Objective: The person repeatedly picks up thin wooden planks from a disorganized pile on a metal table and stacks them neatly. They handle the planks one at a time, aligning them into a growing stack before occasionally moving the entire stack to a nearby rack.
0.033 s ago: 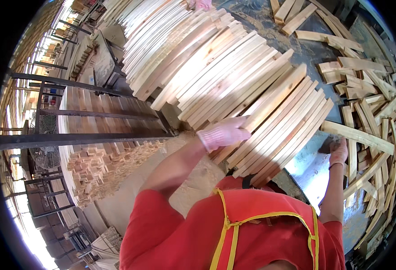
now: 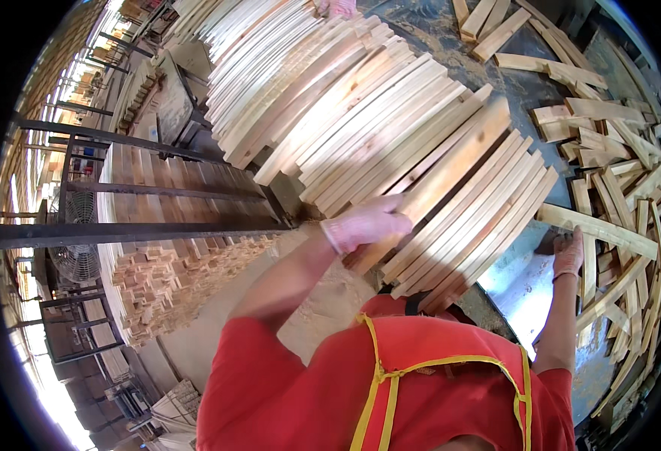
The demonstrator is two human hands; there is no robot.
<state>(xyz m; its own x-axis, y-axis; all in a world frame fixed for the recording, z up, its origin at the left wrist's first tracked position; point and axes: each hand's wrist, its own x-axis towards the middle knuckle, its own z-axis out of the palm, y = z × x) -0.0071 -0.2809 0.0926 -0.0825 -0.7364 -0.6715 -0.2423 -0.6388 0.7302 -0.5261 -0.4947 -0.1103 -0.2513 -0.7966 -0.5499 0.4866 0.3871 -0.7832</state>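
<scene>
My left hand (image 2: 368,223), in a pale pink glove, is closed around the near end of a wooden board (image 2: 458,167). That board is smeared by motion and tilts out of the row of boards (image 2: 390,143) lying side by side on the table. A gap shows between it and the several boards (image 2: 484,222) on its right. Out to the right, my right hand (image 2: 568,255) is closed at the lower edge of another board (image 2: 601,228), near that board's left end; its fingertips are partly hidden.
Loose boards (image 2: 631,188) lie in a jumbled heap along the table's right side. A dark metal rack (image 2: 150,231) stands at the left by a large wood stack (image 2: 172,263), with a fan (image 2: 75,259) behind. Another person's gloved hand (image 2: 338,7) shows at the top.
My left hand has shifted slightly left, and the board in it has tilted away from the boards on its right. My right hand has barely moved.
</scene>
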